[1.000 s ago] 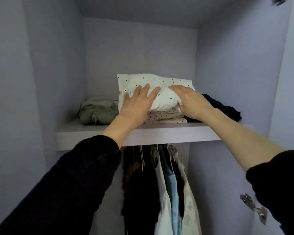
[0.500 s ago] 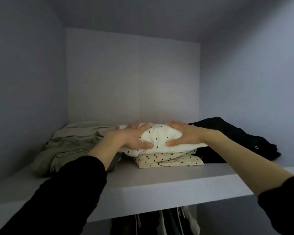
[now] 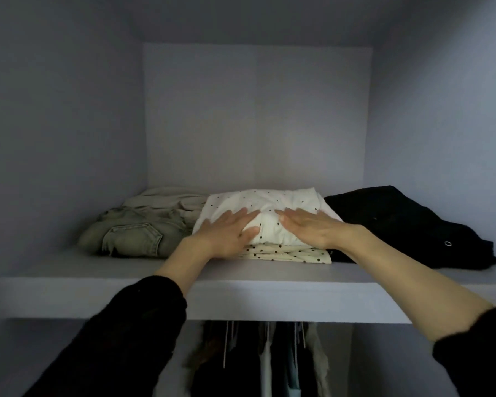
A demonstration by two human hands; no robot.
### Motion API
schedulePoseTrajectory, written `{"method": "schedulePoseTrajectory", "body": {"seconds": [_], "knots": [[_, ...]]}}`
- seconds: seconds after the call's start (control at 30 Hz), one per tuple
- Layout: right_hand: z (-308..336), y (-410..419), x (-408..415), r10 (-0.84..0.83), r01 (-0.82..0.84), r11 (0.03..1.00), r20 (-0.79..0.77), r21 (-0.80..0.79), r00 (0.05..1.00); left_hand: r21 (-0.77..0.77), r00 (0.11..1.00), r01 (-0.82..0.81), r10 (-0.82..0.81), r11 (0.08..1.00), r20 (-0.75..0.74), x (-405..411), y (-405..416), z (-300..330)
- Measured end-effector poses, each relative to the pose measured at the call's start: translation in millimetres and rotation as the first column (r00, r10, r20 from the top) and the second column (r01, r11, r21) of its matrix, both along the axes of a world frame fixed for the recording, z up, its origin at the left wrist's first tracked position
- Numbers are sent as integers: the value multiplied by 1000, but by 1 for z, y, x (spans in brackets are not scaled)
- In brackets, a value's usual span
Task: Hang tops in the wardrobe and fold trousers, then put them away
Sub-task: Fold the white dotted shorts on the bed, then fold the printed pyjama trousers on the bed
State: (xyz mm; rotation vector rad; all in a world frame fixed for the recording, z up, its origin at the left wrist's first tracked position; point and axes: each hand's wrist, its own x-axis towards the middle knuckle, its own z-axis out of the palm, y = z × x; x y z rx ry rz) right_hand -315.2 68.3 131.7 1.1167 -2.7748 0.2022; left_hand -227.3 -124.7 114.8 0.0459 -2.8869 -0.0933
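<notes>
Wardrobe shelf [image 3: 98,285], flat hands [image 3: 269,229] pressing dotted white trousers [image 3: 269,202]

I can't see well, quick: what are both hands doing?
Left hand: open, flat on the dotted bundle.
Right hand: open, flat on the same bundle.

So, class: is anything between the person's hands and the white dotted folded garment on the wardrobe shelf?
Nothing visible. The left hand and right hand lie flat on the white dotted garment, which sits on a cream dotted one on the shelf.
</notes>
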Motion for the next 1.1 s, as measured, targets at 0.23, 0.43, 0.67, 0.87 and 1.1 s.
{"method": "schedulePoseTrajectory", "body": {"seconds": [0.23,0.43,0.67,0.87,1.1], "knots": [[-16,22,53,196,-236,955,-213,-180,957,149,954,6,39,989,-299,66,37,2],[-87,5,167,503,-569,709,-266,-418,822,445,894,-89,268,891,-359,218,37,-65],[-245,-36,337,736,-608,601,63,-518,674,619,782,-418,611,665,-128,409,52,-217],[-382,-35,534,763,-764,589,492,-263,419,616,605,-706,750,350,268,625,110,-351],[-414,-64,738,761,-936,290,641,-201,99,603,204,-791,884,-105,421,843,168,-400]]}}
